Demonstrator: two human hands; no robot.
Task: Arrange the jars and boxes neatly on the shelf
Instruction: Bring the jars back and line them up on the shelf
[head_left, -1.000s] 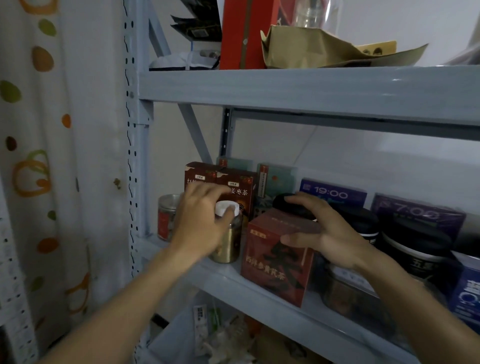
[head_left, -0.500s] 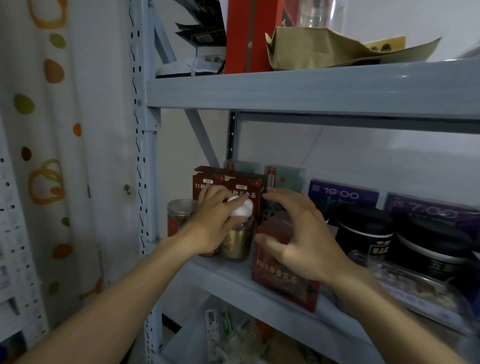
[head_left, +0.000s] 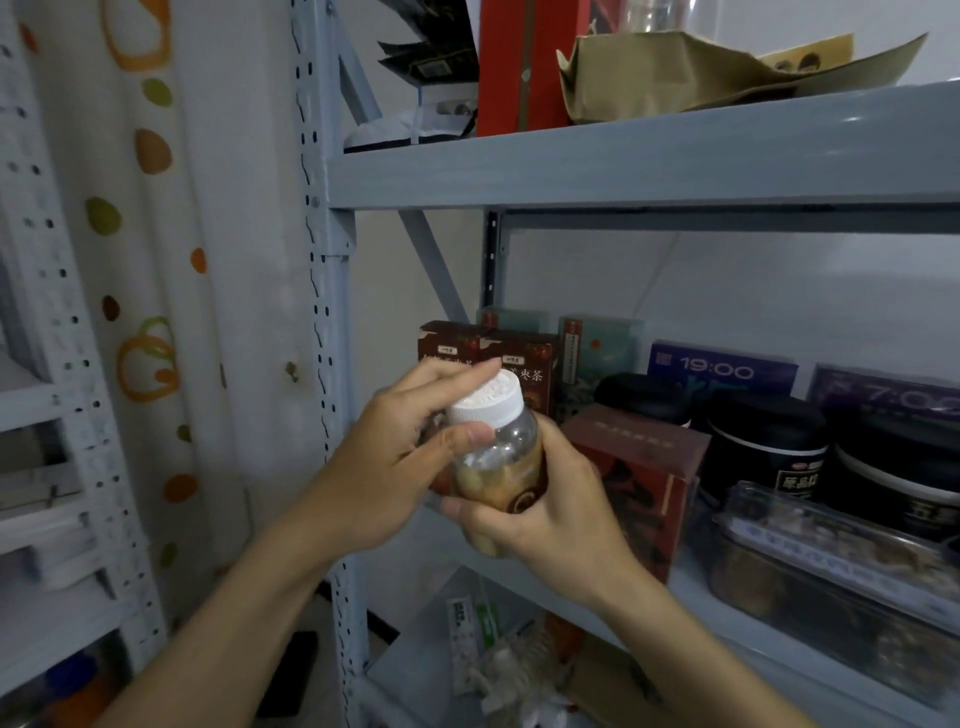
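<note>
Grey shelf with boxes and dark tubs behind; left hand pinching cap, right hand wrapped round clear jar.

Dim, flat indoor light; soft focus, wide-angle bend at edges, blur bottom right.

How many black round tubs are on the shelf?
3. One black tub sits behind the red box, one stands in the middle, one at the far right. More may hide behind.

clear plastic jar, ribbed white cap, painted metal shelf
</note>
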